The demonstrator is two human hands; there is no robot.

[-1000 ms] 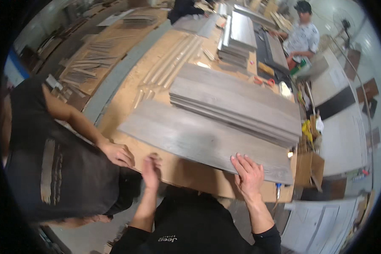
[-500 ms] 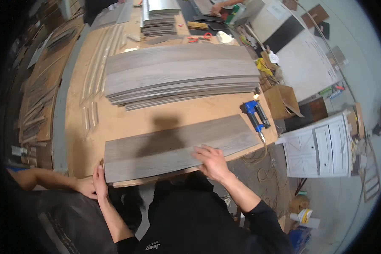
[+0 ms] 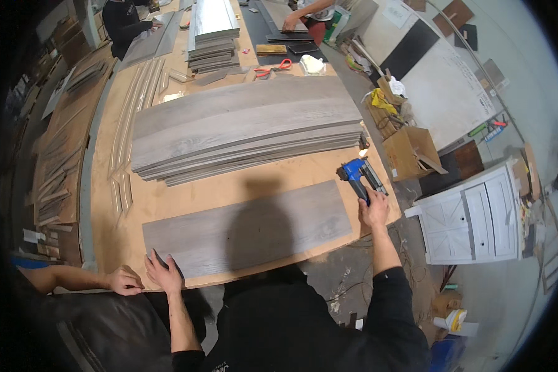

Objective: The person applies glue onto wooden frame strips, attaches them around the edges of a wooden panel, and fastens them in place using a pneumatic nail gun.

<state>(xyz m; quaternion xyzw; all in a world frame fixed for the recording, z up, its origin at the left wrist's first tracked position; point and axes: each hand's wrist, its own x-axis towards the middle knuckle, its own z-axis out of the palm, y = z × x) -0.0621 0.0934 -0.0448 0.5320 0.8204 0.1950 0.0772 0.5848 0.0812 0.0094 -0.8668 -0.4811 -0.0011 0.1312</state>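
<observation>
A grey wood-look plank [image 3: 313, 217] lies flat along the near edge of the table, with a head-shaped shadow across it. My left hand [image 3: 165, 276] rests at its near left corner, fingers stretched out. A narrow dark patch shows beside those fingers; whether it is a shadow or a small piece I cannot make out. At the table's right edge, my right hand [image 3: 374, 211] is closed round the lower handle of a blue and black nail gun [image 3: 355, 170]. The palm side of that grip is hidden.
Behind the plank sits a stack of similar planks [image 3: 248, 115]. Thin wood strips [image 3: 136, 111] lie at left, red-handled pliers [image 3: 273, 69] farther back. A co-worker's hand [image 3: 125, 280] rests near my left hand. Right of the table stand a cardboard box [image 3: 409, 152] and white cabinet [image 3: 471, 217].
My right hand has left the plank's front edge, moved right and taken hold of the nail gun. My left hand has shifted from the plank's left end onto its near corner.
</observation>
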